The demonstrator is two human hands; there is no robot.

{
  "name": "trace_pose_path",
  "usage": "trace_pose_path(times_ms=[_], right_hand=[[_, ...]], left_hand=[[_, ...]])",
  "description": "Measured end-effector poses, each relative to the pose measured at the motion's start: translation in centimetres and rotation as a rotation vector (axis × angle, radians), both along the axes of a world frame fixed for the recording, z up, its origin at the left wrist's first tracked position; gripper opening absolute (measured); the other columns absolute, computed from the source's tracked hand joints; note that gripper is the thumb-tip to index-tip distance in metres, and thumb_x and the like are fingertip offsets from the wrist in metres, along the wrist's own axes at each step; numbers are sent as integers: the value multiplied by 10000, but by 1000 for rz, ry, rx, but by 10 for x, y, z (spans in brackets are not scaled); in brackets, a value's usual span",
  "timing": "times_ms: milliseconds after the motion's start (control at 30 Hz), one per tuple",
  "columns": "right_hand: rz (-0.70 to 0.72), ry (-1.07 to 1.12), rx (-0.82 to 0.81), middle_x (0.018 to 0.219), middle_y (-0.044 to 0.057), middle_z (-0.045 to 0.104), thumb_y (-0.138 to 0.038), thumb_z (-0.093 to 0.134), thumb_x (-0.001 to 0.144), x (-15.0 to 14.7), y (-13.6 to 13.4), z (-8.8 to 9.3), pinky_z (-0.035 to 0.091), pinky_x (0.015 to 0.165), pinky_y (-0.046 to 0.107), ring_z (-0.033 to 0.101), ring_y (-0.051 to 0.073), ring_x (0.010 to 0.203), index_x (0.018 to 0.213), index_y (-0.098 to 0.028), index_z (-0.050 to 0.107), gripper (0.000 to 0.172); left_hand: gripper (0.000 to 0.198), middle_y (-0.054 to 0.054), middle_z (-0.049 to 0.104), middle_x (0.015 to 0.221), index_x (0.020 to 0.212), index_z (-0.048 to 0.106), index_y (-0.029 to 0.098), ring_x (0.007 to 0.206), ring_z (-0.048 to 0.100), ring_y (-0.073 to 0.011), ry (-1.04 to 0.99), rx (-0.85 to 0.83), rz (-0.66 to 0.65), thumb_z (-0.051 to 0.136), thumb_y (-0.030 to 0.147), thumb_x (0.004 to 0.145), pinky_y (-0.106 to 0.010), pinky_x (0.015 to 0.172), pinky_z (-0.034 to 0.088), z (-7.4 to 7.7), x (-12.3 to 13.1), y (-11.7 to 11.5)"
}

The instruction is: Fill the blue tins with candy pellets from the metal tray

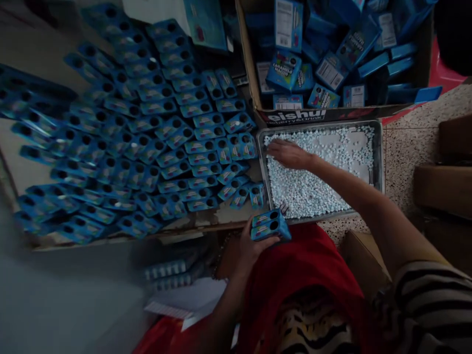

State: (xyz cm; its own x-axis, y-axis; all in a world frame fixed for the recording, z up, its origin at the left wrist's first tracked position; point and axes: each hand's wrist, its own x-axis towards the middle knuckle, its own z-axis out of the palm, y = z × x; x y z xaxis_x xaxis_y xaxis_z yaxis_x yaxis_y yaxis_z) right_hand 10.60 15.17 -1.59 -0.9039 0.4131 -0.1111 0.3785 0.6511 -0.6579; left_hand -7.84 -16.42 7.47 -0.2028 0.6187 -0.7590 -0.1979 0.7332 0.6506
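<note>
My left hand (254, 248) is closed around two small blue candy boxes (272, 231), held side by side with a dark round hole in each top. They are just in front of the near left corner of a metal tray (379, 162). Many small white and pale blue pellets (306, 191) are spread across that tray, thinner toward its far right. My right hand (289, 153) reaches in over the tray's left side, fingers stretched out and touching the pellets. Its fingertips are partly hidden, and the picture is dim there.
Rows of similar blue boxes with holes (143, 147) cover the table left of the tray. Behind the tray stands a cardboard carton (254, 78) full of blue boxes (283, 69). Brown cartons (442, 187) sit at the right. Blue-and-white packs (165, 270) lie below the table edge.
</note>
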Motion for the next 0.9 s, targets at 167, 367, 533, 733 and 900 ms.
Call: trace_pose_path(times_ms=[167, 367, 533, 733, 900], right_hand=[[141, -111, 220, 1593, 226, 582, -303, 581, 1098, -8, 20, -34, 394, 1232, 684, 473, 448, 1499, 1443, -83, 666, 418], [-36, -223, 165, 1424, 176, 699, -395, 576, 1137, 63, -70, -2, 475, 1182, 626, 553, 402, 1396, 1291, -181, 780, 333], [240, 24, 249, 1653, 169, 629, -433, 687, 1088, 111, -171, -4, 400, 1304, 653, 518, 406, 1580, 1365, -219, 788, 365], [516, 99, 241, 1631, 41, 676, -282, 670, 1094, 123, -184, -37, 378, 1358, 605, 545, 296, 1606, 1381, -337, 777, 311], [275, 12, 292, 1409, 62, 775, -231, 663, 1085, 159, -127, -41, 385, 1342, 678, 608, 323, 1531, 1216, -282, 825, 214]], left_hand=[[821, -42, 811, 964, 1122, 735, 202, 838, 785, -266, -112, -73, 28, 1094, 269, 386, -360, 739, 677, -18, 38, -7], [947, -98, 827, 1264, 1379, 738, 216, 1065, 814, -291, -239, 37, 120, 1063, 302, 493, -361, 868, 690, -21, 39, 14], [852, -95, 838, 1233, 1264, 769, 253, 1068, 819, -342, -191, 151, 195, 1041, 282, 456, -459, 904, 704, -24, 9, 22], [737, -26, 824, 1043, 1125, 756, 251, 938, 794, -252, -44, 170, 199, 1038, 294, 446, -374, 883, 683, -43, 15, 45], [752, -2, 781, 947, 1159, 720, 235, 803, 745, -198, 0, 176, 167, 1032, 364, 487, -322, 797, 645, -56, 57, 56]])
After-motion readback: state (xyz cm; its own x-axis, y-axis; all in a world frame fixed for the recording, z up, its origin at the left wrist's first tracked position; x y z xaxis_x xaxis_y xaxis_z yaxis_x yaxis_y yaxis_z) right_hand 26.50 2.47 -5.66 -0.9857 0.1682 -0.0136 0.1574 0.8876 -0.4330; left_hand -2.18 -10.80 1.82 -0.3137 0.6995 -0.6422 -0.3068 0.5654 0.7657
